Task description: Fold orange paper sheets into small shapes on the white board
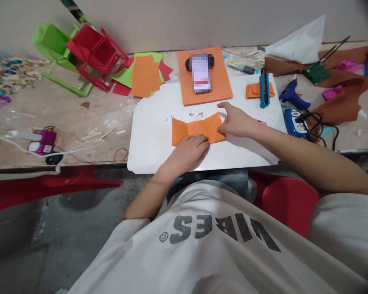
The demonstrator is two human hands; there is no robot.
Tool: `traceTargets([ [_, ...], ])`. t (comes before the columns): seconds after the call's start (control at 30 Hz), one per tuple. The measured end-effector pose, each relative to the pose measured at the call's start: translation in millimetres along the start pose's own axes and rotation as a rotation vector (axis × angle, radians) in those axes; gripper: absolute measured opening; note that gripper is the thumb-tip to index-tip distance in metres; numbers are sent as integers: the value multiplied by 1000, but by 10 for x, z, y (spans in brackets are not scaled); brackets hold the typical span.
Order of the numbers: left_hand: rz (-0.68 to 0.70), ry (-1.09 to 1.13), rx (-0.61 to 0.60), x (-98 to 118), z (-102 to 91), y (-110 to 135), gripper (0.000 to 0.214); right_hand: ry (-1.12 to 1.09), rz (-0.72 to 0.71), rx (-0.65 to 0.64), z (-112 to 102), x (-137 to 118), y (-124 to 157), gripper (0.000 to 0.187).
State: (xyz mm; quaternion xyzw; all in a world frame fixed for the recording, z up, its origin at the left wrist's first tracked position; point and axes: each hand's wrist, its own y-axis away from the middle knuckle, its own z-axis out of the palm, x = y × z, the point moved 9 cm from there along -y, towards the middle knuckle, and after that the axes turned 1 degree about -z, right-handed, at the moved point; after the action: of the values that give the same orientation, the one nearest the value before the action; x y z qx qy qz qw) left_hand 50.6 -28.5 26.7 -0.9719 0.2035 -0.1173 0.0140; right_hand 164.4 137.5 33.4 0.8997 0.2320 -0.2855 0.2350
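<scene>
A folded orange paper strip point(196, 127) lies on a white sheet point(153, 134) on the table. My left hand point(188, 150) rests on the strip's near edge, its fingers curled and pressing the paper down. My right hand point(235, 121) holds the strip's right end, with the thumb and fingers pinched on it and the index finger stretched forward.
An orange card point(221, 77) with a phone point(200, 73) lies behind the strip. A blue utility knife point(264, 87) and a blue glue gun point(290, 93) are to the right. Red and green model chairs point(86, 57) and coloured papers point(145, 75) sit back left.
</scene>
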Motion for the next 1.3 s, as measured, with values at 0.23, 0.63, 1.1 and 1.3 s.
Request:
traceTargets([
  [0.23,31,145,50,-13,13,146,35,-233,-136,163,147,103,671,47],
  [0.63,33,221,-18,-158,42,95,46,-164,-128,181,309,248,636,13],
  [1.1,43,156,-85,-83,80,171,56,-125,-323,65,377,201,738,23],
  [1.3,54,190,-102,-79,91,172,56,-159,-245,144,392,255,724,18],
])
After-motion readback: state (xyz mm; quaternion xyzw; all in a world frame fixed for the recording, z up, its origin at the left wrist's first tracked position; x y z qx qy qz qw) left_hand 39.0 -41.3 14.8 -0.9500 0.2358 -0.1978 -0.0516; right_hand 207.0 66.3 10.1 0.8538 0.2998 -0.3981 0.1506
